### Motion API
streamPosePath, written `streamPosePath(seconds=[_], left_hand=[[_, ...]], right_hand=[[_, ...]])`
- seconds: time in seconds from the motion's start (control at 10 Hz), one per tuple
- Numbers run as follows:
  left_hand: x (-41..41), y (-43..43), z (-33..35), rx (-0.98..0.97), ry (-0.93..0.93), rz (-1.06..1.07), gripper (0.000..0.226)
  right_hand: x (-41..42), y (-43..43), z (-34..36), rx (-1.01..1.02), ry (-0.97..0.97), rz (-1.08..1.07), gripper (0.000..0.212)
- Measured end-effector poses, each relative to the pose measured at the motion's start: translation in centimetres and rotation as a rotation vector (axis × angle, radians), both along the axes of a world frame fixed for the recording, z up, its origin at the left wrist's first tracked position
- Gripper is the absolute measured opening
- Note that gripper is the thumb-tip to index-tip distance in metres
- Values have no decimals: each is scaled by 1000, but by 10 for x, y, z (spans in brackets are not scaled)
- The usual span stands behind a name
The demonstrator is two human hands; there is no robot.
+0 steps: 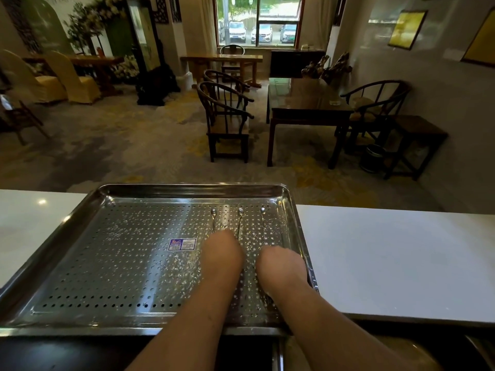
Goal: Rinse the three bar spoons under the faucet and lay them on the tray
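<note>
**Two hands over three bar spoons on a steel draining tray**

Seen from the person's head, looking down across a white counter (32, 223). A wide perforated steel tray (107, 263) sits on the counter, wet with droplets, with a small blue and white sticker (182, 244) near its middle. On the right part of the tray three bar spoons lie side by side, roughly parallel, their small rounded ends pointing away. They are the left spoon (213, 220), the middle spoon (239, 222) and the right spoon (263, 223), which is nearest the tray's right rim. The left hand (222, 255) covers the near stretch of the left and middle spoons. The right hand (282, 266) covers the near stretch of the right spoon. Only the backs of both hands show, so it cannot be told whether the fingers grip a spoon, press on it or lie loose. The hands are just beside each other, not touching. Beyond the counter stand dark wooden chairs (227, 113) and a table (305, 103).
</note>
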State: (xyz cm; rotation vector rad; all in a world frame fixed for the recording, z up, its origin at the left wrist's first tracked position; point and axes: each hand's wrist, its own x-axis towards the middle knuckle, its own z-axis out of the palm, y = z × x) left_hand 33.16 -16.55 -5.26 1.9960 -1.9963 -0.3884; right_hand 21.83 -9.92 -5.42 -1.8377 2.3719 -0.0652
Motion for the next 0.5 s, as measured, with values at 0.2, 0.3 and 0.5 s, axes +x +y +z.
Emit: streamPosePath(seconds=[0.2, 0.3, 0.5], left_hand=[[1, 1, -1, -2, 17, 12, 14], [2, 0, 1, 15, 21, -23, 12], [0, -1, 41, 33, -49, -119, 24]], right_hand=[[1, 0, 0, 26, -26, -12, 15], [2, 0, 5, 78, -72, -39, 12], [-2, 5, 43, 96, -245, -36, 20]])
